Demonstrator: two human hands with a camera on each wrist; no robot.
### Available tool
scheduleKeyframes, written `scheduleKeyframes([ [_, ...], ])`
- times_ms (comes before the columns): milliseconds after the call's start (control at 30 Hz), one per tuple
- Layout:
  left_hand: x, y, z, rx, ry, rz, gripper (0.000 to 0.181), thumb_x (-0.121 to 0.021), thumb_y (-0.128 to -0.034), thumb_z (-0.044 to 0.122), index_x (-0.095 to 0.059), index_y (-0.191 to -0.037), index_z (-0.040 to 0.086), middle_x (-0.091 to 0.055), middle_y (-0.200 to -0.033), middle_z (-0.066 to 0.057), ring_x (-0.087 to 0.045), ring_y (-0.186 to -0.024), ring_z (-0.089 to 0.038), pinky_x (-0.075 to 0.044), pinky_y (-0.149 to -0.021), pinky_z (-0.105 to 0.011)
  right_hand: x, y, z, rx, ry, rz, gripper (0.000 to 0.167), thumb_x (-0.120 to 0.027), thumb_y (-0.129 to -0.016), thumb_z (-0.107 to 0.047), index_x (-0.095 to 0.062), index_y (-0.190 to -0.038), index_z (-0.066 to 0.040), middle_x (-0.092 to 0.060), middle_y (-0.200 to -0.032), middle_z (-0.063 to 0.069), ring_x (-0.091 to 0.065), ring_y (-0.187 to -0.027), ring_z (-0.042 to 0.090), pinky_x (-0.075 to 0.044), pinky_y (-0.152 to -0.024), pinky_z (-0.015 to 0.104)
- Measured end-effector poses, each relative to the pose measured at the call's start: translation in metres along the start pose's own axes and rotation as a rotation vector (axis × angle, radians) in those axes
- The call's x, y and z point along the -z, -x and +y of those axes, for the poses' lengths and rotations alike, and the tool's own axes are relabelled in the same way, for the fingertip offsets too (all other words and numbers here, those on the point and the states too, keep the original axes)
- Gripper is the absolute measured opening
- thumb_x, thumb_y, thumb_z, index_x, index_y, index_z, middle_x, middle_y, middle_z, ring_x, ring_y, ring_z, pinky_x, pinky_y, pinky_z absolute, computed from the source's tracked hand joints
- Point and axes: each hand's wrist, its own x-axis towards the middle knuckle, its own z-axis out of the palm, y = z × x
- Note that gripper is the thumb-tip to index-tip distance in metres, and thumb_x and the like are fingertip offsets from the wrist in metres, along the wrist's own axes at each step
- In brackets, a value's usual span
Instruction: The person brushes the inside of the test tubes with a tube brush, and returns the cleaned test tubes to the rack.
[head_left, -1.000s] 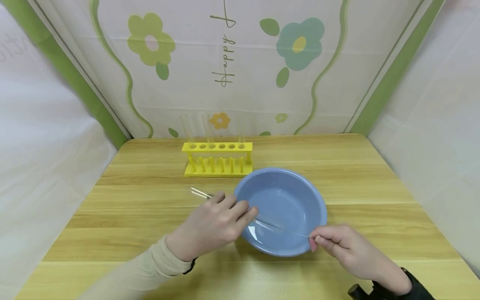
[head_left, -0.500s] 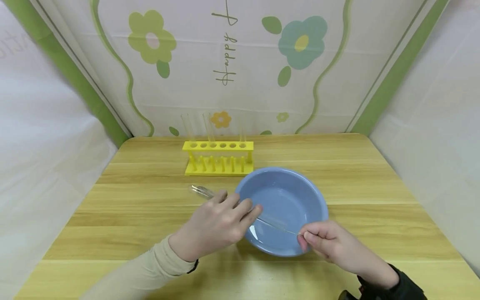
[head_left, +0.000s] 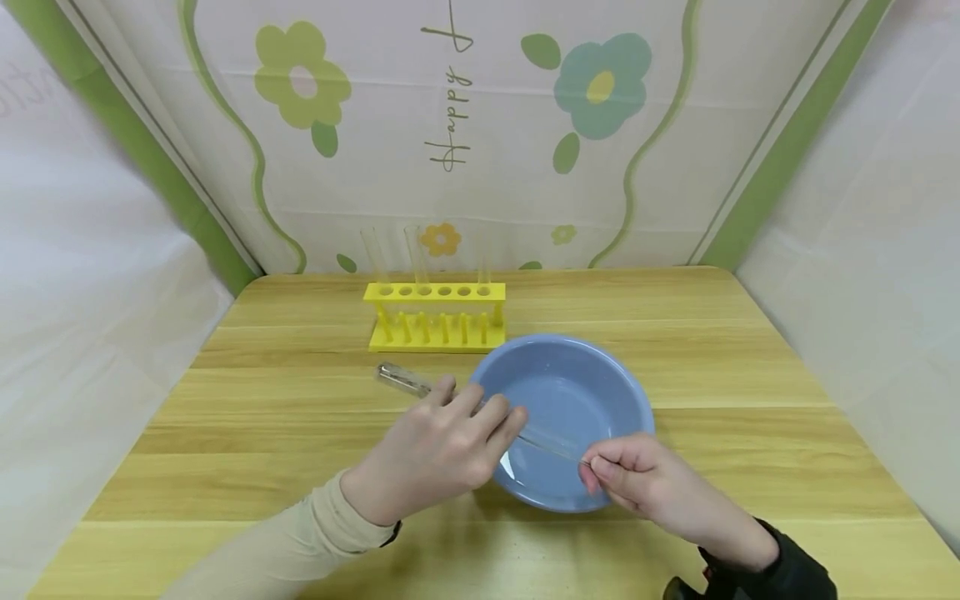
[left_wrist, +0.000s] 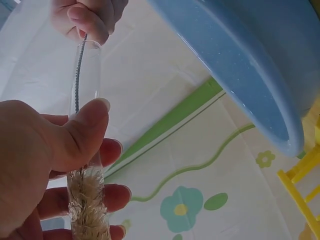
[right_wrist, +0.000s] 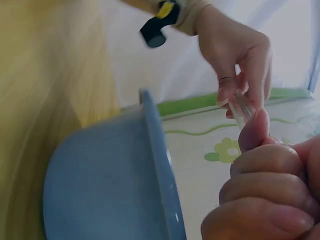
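My left hand (head_left: 438, 446) grips a clear glass test tube (left_wrist: 90, 65), its fingers curled round the glass. Inside the tube sits a test tube brush with pale bristles (left_wrist: 87, 200); its twisted wire stem (left_wrist: 77, 82) comes out of the open mouth. Close to that mouth, my right hand (head_left: 637, 479) pinches the wire between thumb and curled fingers. In the head view the tube slants over the rim of a blue basin (head_left: 562, 339), its closed end poking out left of my left hand. Both hands are above the basin's near part.
Behind the basin's left side stands a yellow test tube rack (head_left: 435, 292) with 3 clear test tubes upright in it. The wooden table (head_left: 750, 358) reaches back to a flowered cloth wall (head_left: 480, 200), with white cloth at both sides.
My right hand has moved left toward my left hand, and less wire shows between them. The brush has slid deeper, toward the tube's closed end. My left hand has hardly moved.
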Motion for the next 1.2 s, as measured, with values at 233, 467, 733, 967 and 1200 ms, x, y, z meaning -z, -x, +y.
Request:
scheduleKeyframes([
  [233, 0.001, 0.002, 0.000, 0.004, 0.019, -0.086, 0.031, -0.041, -0.0969, 0.000, -0.071, -0.099, 0.008, -0.057, -0.075, 0.000, -0.051, -0.055, -0.014, -0.050, -0.049, -0.029, -0.010, -0.001, -0.010, 0.107, 0.529, 0.220, 0.029, -0.054, -0.097, 0.007, -0.062, -0.089, -0.019, -0.051, -0.068, -0.009, -0.034, -0.055, -0.007, -0.037, -0.045, 0.016],
  [467, 0.004, 0.003, -0.001, 0.064, 0.124, -0.179, 0.031, -0.040, -0.0976, 0.000, -0.070, -0.102, 0.007, -0.060, -0.079, 0.000, -0.051, -0.055, -0.013, -0.043, -0.046, -0.025, -0.007, 0.001, -0.011, 0.353, 0.916, 0.346, 0.016, -0.057, -0.097, -0.004, -0.065, -0.094, -0.017, -0.064, -0.080, -0.011, -0.041, -0.060, -0.007, -0.038, -0.052, 0.008],
  [733, 0.006, 0.001, -0.011, 0.097, 0.213, -0.230, 0.017, -0.068, -0.0862, 0.003, -0.071, -0.103, 0.006, -0.063, -0.081, -0.002, -0.055, -0.056, -0.015, -0.047, -0.046, -0.024, -0.001, 0.001, -0.009, 0.458, 1.152, 0.446, 0.028, -0.043, -0.102, -0.014, -0.068, -0.090, -0.016, -0.070, -0.076, -0.009, -0.055, -0.051, 0.000, -0.037, -0.042, 0.009],
  [967, 0.003, 0.008, -0.020, 0.141, 0.258, -0.251, 0.022, -0.079, -0.0811, 0.009, -0.070, -0.101, 0.006, -0.067, -0.082, -0.003, -0.056, -0.055, -0.015, -0.047, -0.045, -0.025, 0.008, 0.002, -0.009, 0.632, 1.325, 0.576, 0.038, -0.044, -0.107, -0.023, -0.071, -0.081, -0.014, -0.065, -0.062, -0.007, -0.050, -0.040, 0.008, -0.029, -0.035, 0.013],
  [1200, 0.002, 0.010, -0.023, 0.170, 0.318, -0.271, 0.031, -0.086, -0.0756, 0.021, -0.066, -0.096, 0.008, -0.064, -0.077, -0.001, -0.055, -0.054, -0.015, -0.044, -0.042, -0.024, 0.015, 0.004, -0.013, 0.704, 1.413, 0.602, 0.037, -0.042, -0.101, -0.005, -0.070, -0.077, -0.012, -0.035, -0.051, -0.010, -0.022, -0.043, 0.000, -0.014, -0.039, 0.011],
])
